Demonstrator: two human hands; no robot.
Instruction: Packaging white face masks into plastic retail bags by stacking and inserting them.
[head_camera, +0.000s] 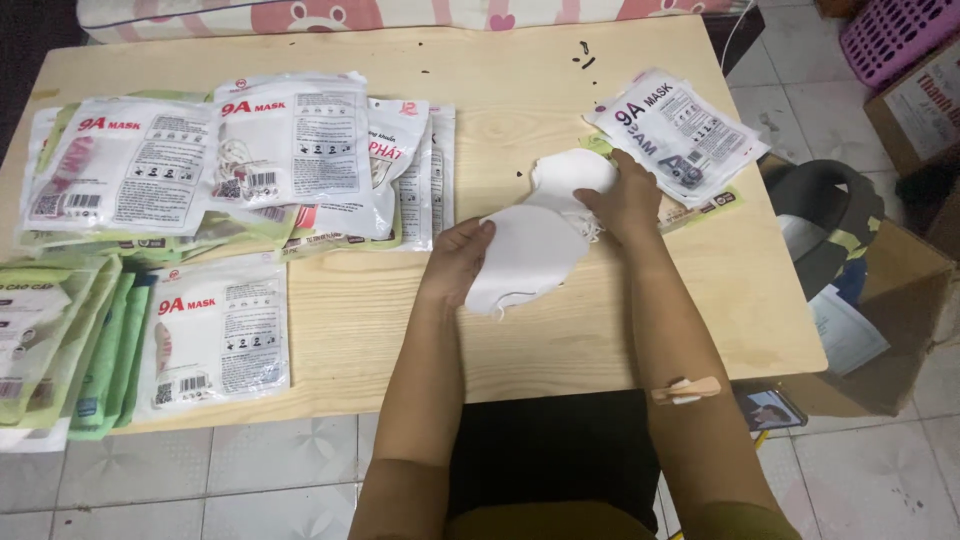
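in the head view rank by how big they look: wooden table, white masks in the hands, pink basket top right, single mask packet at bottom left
1. wooden table, by far.
2. white masks and single mask packet: look about alike, so no ranking.
3. pink basket: smallest, but cut off by the frame and farther away.

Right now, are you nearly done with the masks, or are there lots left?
Many packets already lie stacked at the table's left side, so that part looks done. In hand: the left hand and right hand hold white masks together. Left: a few packets by the right hand; whether they are full or empty I cannot tell.
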